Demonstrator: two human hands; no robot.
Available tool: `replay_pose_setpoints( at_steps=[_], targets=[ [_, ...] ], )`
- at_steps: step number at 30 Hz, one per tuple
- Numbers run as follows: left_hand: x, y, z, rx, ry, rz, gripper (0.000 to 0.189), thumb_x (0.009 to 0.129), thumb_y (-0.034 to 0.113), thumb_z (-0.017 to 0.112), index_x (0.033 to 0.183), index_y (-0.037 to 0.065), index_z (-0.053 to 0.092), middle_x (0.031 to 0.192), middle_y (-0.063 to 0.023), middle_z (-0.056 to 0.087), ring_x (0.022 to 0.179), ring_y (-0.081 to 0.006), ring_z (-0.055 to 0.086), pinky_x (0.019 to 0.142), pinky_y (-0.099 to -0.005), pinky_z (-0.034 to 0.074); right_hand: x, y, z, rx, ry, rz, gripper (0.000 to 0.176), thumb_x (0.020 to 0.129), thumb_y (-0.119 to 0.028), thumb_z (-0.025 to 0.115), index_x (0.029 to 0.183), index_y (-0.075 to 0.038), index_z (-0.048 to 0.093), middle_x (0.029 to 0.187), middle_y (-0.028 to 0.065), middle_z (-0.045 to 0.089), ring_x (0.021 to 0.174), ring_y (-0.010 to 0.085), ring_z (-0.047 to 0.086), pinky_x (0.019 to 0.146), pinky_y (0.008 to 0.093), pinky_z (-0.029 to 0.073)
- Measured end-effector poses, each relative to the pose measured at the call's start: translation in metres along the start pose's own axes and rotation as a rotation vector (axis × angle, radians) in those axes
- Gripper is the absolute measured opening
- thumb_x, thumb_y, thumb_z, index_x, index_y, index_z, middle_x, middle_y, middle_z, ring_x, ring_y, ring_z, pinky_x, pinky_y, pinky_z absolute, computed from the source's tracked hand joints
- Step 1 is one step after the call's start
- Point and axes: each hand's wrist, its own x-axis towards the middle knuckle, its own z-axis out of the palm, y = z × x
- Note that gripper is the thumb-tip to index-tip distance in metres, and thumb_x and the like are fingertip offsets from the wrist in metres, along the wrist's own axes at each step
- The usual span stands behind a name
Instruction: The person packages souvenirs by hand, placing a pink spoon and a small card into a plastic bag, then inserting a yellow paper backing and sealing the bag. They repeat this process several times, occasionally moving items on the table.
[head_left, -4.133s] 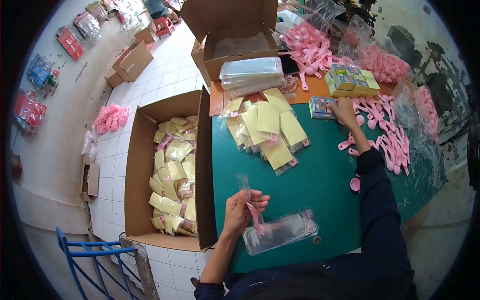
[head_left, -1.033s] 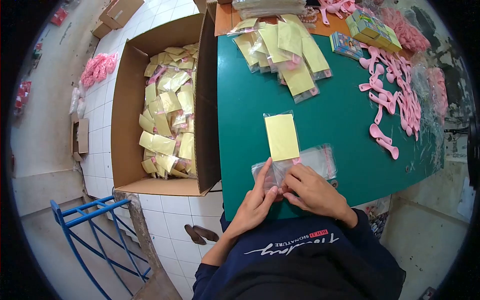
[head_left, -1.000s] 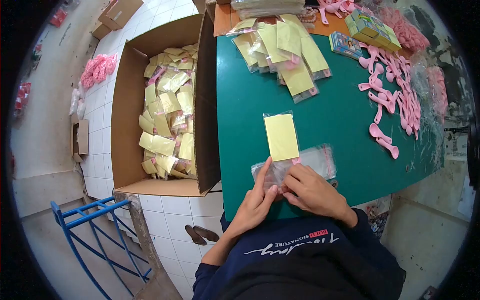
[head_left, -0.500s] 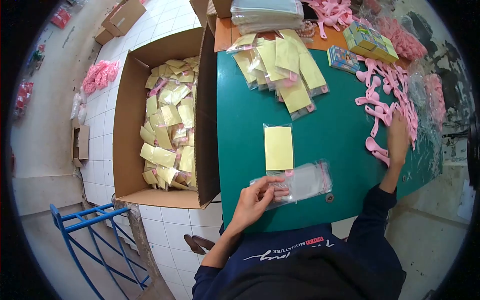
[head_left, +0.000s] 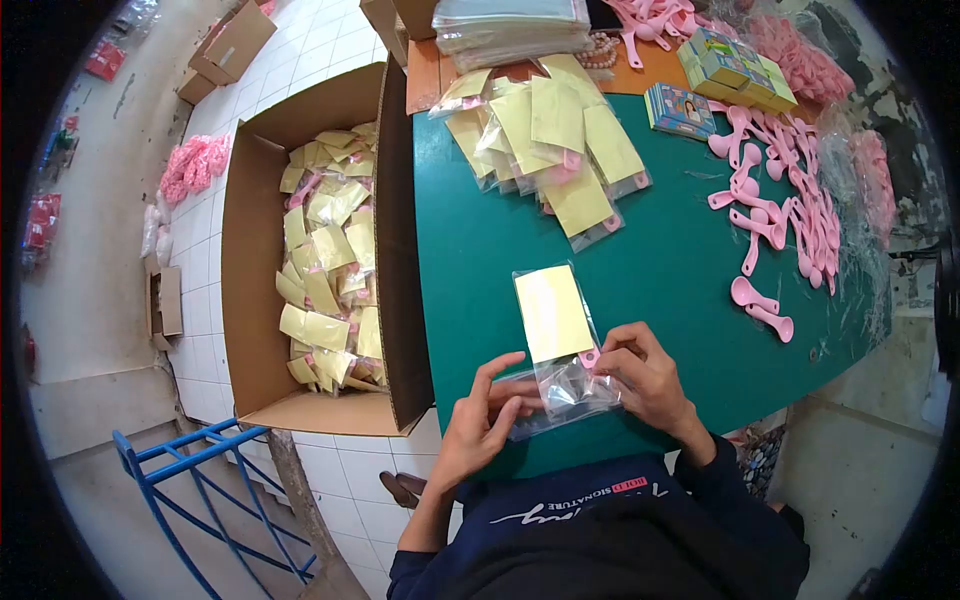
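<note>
A clear plastic bag with a yellow card [head_left: 556,312] in it lies slightly tilted on the green table, just beyond my hands. The holed end of a pink spoon [head_left: 589,357] shows at the card's near right corner. My right hand [head_left: 648,380] is closed, fingertips pinching the right side of the clear plastic; whether a spoon is also in it is hidden. My left hand [head_left: 483,420] has its thumb and fingers around the left part of the clear plastic bags [head_left: 535,424], some fingers showing through the film. The shiny, crinkled near end of the plastic [head_left: 578,388] lies between both hands.
Loose pink spoons [head_left: 765,225] spread over the table's right side. Filled packets [head_left: 550,130] are heaped at the back, near a stack of clear bags [head_left: 510,30] and small printed boxes [head_left: 735,70]. At left stands a large cardboard box [head_left: 232,260] full of packets.
My right hand has come from the spoon pile to the bag's right side. The card packet has tilted and shifted slightly. My left hand stays at the clear plastic.
</note>
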Motion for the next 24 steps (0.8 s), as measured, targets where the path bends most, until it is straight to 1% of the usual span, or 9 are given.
replay_pose_setpoints(
  at_steps=[3, 4, 6, 9, 12, 15, 19, 21, 24],
  targets=[
    [0.006, 0.005, 0.01, 0.283, -0.024, 0.127, 0.021, 0.088, 0.0, 0.054, 0.109, 0.0, 0.051, 0.09, -0.0109, 0.063, 0.085, -0.0173, 0.066, 0.071, -0.0273, 0.052, -0.001, 0.002, 0.005, 0.123, -0.031, 0.041, 0.019, 0.072, -0.002, 0.071, 0.087, -0.003, 0.06, 0.096, 0.0094, 0.049, 0.081, 0.0194, 0.057, 0.068, 0.0296, 0.051],
    [0.008, 0.003, 0.007, 0.352, -0.06, 0.105, 0.017, 0.085, 0.001, 0.059, 0.1, -0.001, 0.053, 0.09, -0.0112, 0.062, 0.078, -0.0157, 0.065, 0.066, -0.0266, 0.052, -0.001, 0.0, 0.004, 0.127, -0.037, 0.093, 0.017, 0.074, -0.002, 0.07, 0.087, -0.003, 0.06, 0.096, 0.0088, 0.049, 0.081, 0.0182, 0.057, 0.068, 0.0288, 0.051],
    [0.01, -0.007, 0.006, 0.364, 0.005, 0.122, 0.013, 0.084, 0.001, 0.06, 0.096, -0.001, 0.055, 0.088, -0.0106, 0.062, 0.075, -0.0157, 0.064, 0.064, -0.0264, 0.051, -0.002, -0.004, 0.002, 0.128, -0.039, 0.197, 0.014, 0.076, -0.001, 0.069, 0.087, -0.002, 0.06, 0.096, 0.0076, 0.049, 0.082, 0.0159, 0.058, 0.068, 0.0271, 0.052],
    [0.009, -0.004, 0.012, 0.399, 0.067, 0.124, 0.011, 0.084, 0.0, 0.061, 0.093, -0.002, 0.055, 0.085, -0.0068, 0.06, 0.073, -0.0105, 0.061, 0.064, -0.0229, 0.049, -0.006, -0.002, 0.018, 0.698, 0.057, 0.496, 0.008, 0.082, -0.001, 0.064, 0.087, 0.001, 0.058, 0.092, 0.0064, 0.054, 0.08, 0.0121, 0.06, 0.068, 0.0241, 0.053],
    [0.01, -0.003, 0.015, 0.337, 0.115, 0.098, 0.01, 0.084, 0.0, 0.06, 0.092, -0.003, 0.056, 0.082, -0.0044, 0.059, 0.072, -0.0076, 0.058, 0.064, -0.0208, 0.048, -0.002, -0.004, 0.021, 0.829, 0.056, 0.586, 0.008, 0.086, -0.002, 0.06, 0.089, 0.003, 0.055, 0.084, 0.0067, 0.059, 0.077, 0.011, 0.062, 0.067, 0.0236, 0.054],
    [0.011, -0.006, 0.016, 0.295, 0.147, 0.048, 0.008, 0.085, 0.001, 0.061, 0.091, -0.002, 0.055, 0.083, -0.0041, 0.058, 0.072, -0.0077, 0.058, 0.064, -0.0205, 0.047, 0.003, -0.007, 0.023, 0.652, 0.104, 0.604, 0.009, 0.087, -0.001, 0.059, 0.091, 0.004, 0.052, 0.079, 0.0085, 0.061, 0.072, 0.0131, 0.064, 0.064, 0.0243, 0.055],
    [0.014, -0.015, 0.02, 0.268, 0.226, 0.062, 0.009, 0.086, 0.002, 0.06, 0.091, -0.002, 0.053, 0.085, -0.0036, 0.057, 0.073, -0.0076, 0.058, 0.064, -0.0198, 0.047, 0.003, -0.009, 0.029, 0.648, 0.193, 0.618, 0.009, 0.087, 0.0, 0.058, 0.09, 0.004, 0.051, 0.079, 0.0097, 0.061, 0.071, 0.0145, 0.065, 0.06, 0.0249, 0.055],
    [0.016, -0.006, 0.03, 0.11, 0.338, 0.058, 0.011, 0.086, 0.002, 0.06, 0.092, -0.001, 0.052, 0.085, -0.0035, 0.057, 0.072, -0.0072, 0.057, 0.063, -0.0192, 0.046, 0.006, -0.012, 0.029, 0.649, 0.232, 0.623, 0.01, 0.087, 0.0, 0.058, 0.088, 0.004, 0.049, 0.079, 0.0099, 0.06, 0.07, 0.0149, 0.066, 0.059, 0.0247, 0.056],
    [0.014, -0.007, 0.03, 0.021, 0.38, 0.034, 0.012, 0.085, 0.002, 0.061, 0.09, 0.0, 0.051, 0.086, -0.0044, 0.058, 0.073, -0.0084, 0.058, 0.06, -0.0206, 0.047, 0.004, -0.009, 0.031, 0.582, 0.195, 0.586, 0.011, 0.086, 0.001, 0.058, 0.095, 0.005, 0.054, 0.079, 0.0094, 0.06, 0.071, 0.0147, 0.066, 0.059, 0.0246, 0.056]
  ],
)
